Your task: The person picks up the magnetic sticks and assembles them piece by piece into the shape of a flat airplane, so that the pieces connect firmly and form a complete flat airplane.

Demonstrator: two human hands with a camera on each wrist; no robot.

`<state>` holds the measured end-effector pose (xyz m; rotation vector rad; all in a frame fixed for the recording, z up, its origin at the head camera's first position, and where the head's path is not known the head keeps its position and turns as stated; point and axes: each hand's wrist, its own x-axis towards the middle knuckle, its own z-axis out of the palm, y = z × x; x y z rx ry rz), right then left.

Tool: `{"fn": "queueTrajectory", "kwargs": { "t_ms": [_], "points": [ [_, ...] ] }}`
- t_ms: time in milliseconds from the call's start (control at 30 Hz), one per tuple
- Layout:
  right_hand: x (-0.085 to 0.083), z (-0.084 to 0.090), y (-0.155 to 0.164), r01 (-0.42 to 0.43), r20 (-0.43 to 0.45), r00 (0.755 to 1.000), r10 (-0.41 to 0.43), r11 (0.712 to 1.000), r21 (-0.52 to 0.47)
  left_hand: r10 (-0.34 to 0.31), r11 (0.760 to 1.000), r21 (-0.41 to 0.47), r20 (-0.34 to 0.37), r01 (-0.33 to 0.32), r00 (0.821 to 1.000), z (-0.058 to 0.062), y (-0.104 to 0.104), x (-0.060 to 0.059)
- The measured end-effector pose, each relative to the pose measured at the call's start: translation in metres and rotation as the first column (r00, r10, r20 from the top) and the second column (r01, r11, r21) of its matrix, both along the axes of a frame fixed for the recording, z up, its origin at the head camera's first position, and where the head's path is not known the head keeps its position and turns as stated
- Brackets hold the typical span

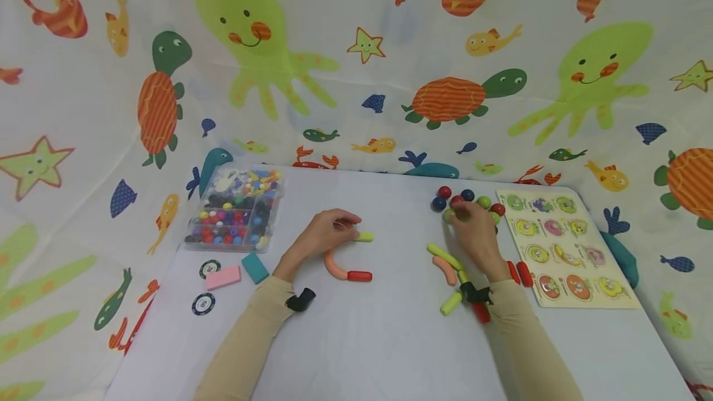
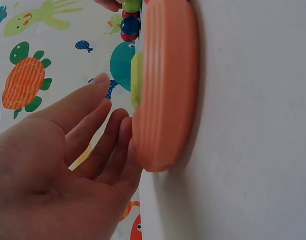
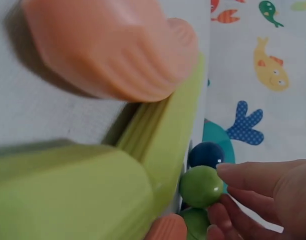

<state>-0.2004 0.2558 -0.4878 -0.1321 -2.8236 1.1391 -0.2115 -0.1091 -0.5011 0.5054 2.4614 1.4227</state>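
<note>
My left hand [image 1: 328,232], its fingers loosely bent and holding nothing, is beside a short yellow-green stick [image 1: 364,237] and a curved orange piece [image 1: 333,266]. A red stick [image 1: 359,276] lies end to end with the orange piece. Seen from the left wrist, the fingers of that hand [image 2: 68,150] come right up to the orange piece's edge, the thumb apart. Among several coloured balls, my right hand [image 1: 476,234] pinches a green ball [image 3: 201,186] between thumb and fingers. A dark blue ball [image 3: 206,154] sits just behind it.
Yellow-green sticks [image 1: 444,255], an orange curve [image 1: 444,270] and red pieces [image 1: 525,274] lie around the right forearm. A fruit puzzle board [image 1: 607,265] is at the right. At left are a bead box [image 1: 229,244], a pink block [image 1: 223,278], a teal block [image 1: 255,268] and chips [image 1: 203,304].
</note>
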Motion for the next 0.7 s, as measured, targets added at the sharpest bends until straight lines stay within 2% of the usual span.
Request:
{"fn": "queueTrajectory", "kwargs": {
  "t_ms": [167, 367, 533, 700],
  "points": [
    [-0.001, -0.003, 0.000, -0.030, -0.032, 0.999, 0.033, 0.996, 0.087, -0.034, 0.999, -0.026, -0.010, 0.034, 0.999, -0.007, 0.003, -0.004],
    [-0.003, -0.003, -0.003, -0.065, -0.030, 0.997, 0.070, 0.985, 0.161, -0.035, 0.998, -0.046, -0.041, 0.033, 0.999, -0.008, 0.006, -0.003],
    [-0.004, -0.003, -0.005, -0.085, -0.001, 0.996, 0.087, 0.982, 0.169, -0.053, 0.997, -0.055, -0.066, 0.050, 0.996, -0.014, 0.007, -0.003],
    [-0.002, 0.004, -0.012, -0.116, -0.016, 0.993, 0.119, 0.986, 0.122, -0.057, 0.997, -0.061, -0.074, 0.053, 0.996, -0.015, 0.007, -0.004]
  ]
}}
